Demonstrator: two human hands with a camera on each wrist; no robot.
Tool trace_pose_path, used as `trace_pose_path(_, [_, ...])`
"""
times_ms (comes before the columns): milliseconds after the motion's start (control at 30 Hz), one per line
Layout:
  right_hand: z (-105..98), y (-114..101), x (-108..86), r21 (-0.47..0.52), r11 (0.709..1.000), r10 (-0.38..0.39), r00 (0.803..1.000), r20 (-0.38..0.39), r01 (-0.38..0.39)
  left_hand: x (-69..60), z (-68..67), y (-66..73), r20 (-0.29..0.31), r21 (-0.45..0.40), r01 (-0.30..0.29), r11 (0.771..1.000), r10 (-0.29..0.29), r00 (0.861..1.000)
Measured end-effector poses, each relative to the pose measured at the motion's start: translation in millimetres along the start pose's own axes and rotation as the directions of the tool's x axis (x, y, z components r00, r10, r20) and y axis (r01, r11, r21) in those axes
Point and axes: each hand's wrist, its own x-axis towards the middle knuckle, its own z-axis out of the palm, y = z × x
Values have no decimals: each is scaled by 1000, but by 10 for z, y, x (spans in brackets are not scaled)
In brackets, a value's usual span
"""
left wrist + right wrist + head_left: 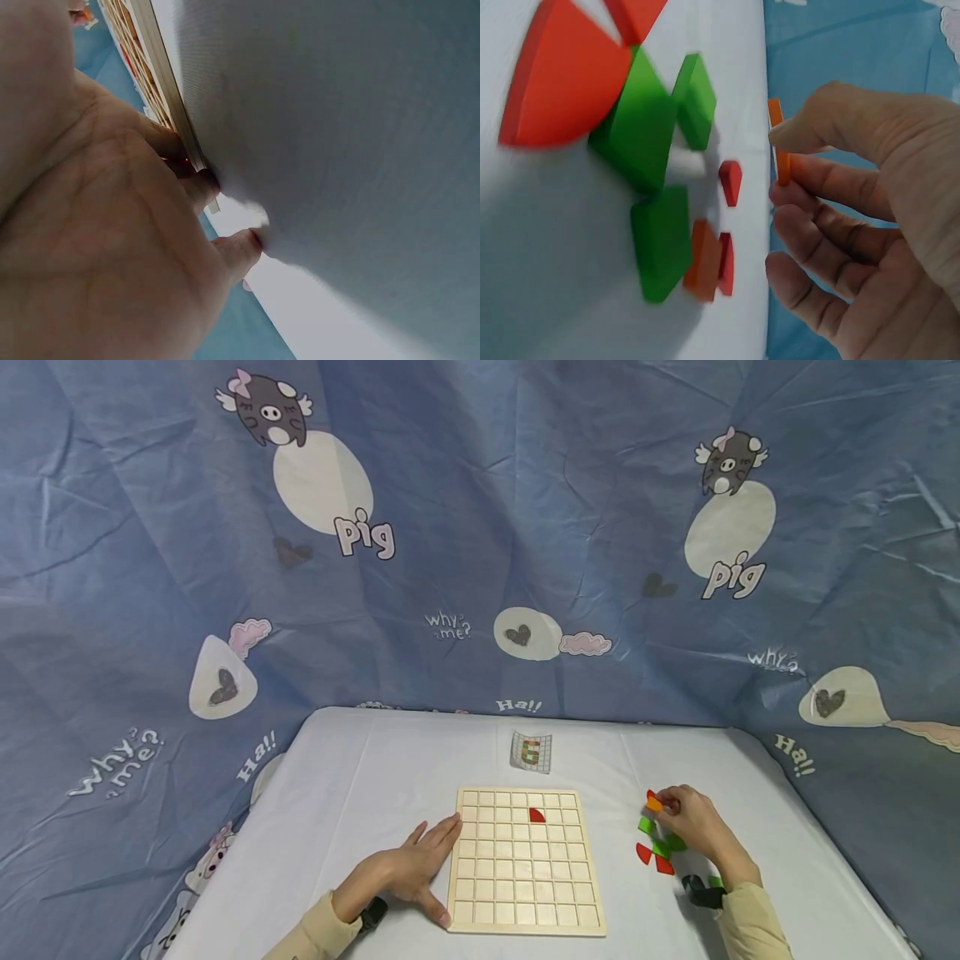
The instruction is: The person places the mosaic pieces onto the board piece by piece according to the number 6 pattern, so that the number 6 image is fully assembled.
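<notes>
My left hand (416, 868) lies along the left side of a wooden grid board (517, 870). Its fingertips touch the board's edge, and the thumb is at the near left corner. One red quarter-circle tile (537, 816) sits in a square of the board's upper part. To the right of the board, my right hand (697, 822) pinches a thin orange tile (779, 142) between thumb and fingers, above the table. Beneath and beside that hand lie loose green tiles (660, 244), red tiles (566, 79) and another orange tile (702, 261).
A small printed card (531, 752) with a coloured pattern on a grid lies beyond the board. The white table (375, 777) meets a blue patterned cloth (450, 568) at the back and sides. Dark wrist cameras are on both wrists.
</notes>
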Motion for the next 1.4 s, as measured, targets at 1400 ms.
trace_pose_path(1400, [857, -1462, 317, 50, 905, -426, 900, 87, 423, -1, -4, -8, 6, 20, 9, 1000, -9, 1000])
